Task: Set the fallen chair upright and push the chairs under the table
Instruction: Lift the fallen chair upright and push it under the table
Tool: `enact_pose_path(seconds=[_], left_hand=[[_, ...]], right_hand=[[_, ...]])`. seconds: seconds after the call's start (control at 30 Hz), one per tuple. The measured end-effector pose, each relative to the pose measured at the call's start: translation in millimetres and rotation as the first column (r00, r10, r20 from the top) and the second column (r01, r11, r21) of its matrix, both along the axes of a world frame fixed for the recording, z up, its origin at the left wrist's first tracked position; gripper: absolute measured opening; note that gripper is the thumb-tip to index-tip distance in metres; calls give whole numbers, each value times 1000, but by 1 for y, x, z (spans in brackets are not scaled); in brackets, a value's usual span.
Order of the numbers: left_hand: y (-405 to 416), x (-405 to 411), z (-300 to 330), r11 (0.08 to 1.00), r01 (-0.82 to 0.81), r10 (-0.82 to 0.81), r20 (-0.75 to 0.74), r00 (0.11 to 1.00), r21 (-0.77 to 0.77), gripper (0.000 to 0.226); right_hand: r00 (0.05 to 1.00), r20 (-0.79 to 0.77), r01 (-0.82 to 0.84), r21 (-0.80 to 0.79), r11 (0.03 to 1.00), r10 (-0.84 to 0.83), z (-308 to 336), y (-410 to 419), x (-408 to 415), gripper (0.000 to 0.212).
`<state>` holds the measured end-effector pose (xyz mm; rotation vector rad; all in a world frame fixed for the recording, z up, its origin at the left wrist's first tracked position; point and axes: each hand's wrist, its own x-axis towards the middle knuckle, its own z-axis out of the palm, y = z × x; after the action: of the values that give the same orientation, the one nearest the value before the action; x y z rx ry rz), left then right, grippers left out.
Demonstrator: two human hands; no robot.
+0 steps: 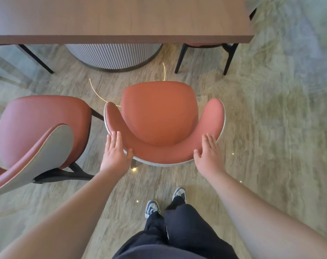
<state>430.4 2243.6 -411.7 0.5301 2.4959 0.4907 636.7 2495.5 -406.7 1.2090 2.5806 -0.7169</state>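
Note:
An upright chair with a salmon-red seat and curved backrest stands on the floor in front of me, a short way back from the wooden table. My left hand lies flat on the left end of the backrest, thumb hooked over its rim. My right hand does the same on the right end. A second red chair with a grey back shell stands at my left, turned at an angle and also away from the table.
A ribbed grey round pedestal holds the table up. The black legs of a third chair show tucked under the table's right end. More dark legs show at far left. My shoes are on the stone-patterned floor.

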Motion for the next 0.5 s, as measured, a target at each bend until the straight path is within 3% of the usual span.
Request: enact_pose_path(seconds=[0.13,0.27,0.4,0.5], left_hand=[[4,2,10,995,-98,99,114,989,-15,70],[15,-16,12,938,-345,331,229,916,25,48],[24,-44,8,823,-566,562,221,797,-50,74],[30,-61,4,787,-611,615,195,764,-88,81]], right_hand=[[993,-69,87,-130,988,-97,23,-6,10,69],[965,-140,189,-205,960,-220,32,17,4,67],[967,-112,199,-222,954,-228,33,60,-20,69],[973,-76,199,-189,962,-216,31,97,-43,71]])
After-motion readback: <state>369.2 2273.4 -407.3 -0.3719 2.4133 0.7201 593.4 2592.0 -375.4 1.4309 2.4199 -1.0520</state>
